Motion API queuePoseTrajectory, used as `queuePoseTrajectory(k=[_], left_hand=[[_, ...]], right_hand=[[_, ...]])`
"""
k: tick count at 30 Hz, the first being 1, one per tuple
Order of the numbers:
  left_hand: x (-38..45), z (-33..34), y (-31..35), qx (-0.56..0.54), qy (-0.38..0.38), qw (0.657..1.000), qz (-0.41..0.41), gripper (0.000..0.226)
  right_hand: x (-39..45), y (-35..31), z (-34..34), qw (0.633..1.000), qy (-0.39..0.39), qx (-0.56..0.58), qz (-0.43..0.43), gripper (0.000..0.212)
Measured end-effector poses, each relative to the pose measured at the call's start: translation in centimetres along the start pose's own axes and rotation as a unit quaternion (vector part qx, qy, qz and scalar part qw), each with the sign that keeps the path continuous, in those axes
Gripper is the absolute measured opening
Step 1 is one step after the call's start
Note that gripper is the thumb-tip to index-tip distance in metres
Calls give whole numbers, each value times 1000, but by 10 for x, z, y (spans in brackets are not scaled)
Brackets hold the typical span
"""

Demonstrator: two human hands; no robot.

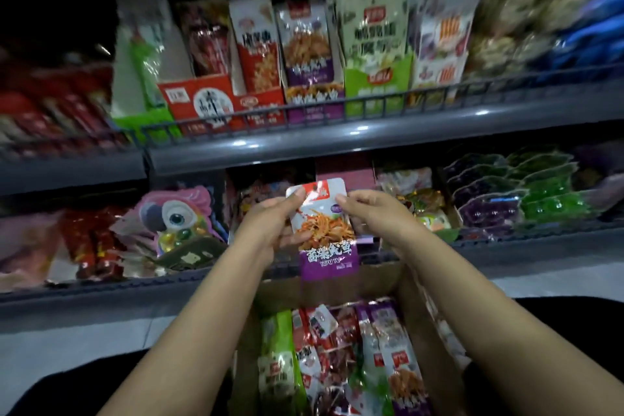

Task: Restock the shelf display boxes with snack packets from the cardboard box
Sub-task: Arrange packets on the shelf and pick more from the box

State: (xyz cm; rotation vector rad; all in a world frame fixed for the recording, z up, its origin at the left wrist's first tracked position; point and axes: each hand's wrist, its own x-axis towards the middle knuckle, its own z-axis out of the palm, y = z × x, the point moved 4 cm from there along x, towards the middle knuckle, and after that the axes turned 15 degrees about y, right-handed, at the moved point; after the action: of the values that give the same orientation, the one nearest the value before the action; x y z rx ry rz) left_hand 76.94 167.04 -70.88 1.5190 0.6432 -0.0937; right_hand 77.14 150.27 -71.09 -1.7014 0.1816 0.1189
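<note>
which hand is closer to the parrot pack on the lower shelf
Left. The left hand grips the purple packet just right of the parrot pack; the right hand holds the packet's far side, farther away.

Both your forearms reach forward and up from the bottom of the view, bare, drawing closer toward the hands. Your left hand point(270, 226) has its thumb on the front of the packet point(326, 230) near the top left corner, with its fingers point(297, 240) curled behind and showing at the left edge. Your right hand point(374, 213) pinches the packet's right edge near the top, knuckles up, just right of the left fingers.
</note>
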Motion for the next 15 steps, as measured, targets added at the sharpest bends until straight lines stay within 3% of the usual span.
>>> queuePoseTrajectory(k=[4,11,15], left_hand=[[-12,-5,53,-32,17,998,41,28],[-15,3,116,-83,17,994,72,25],[-12,6,144,-63,28,994,82,24]], right_hand=[[3,-38,-14,999,-43,-31,-3,26],[11,-87,-23,991,-66,-40,-108,12],[22,-106,-21,977,-24,-68,-200,20]])
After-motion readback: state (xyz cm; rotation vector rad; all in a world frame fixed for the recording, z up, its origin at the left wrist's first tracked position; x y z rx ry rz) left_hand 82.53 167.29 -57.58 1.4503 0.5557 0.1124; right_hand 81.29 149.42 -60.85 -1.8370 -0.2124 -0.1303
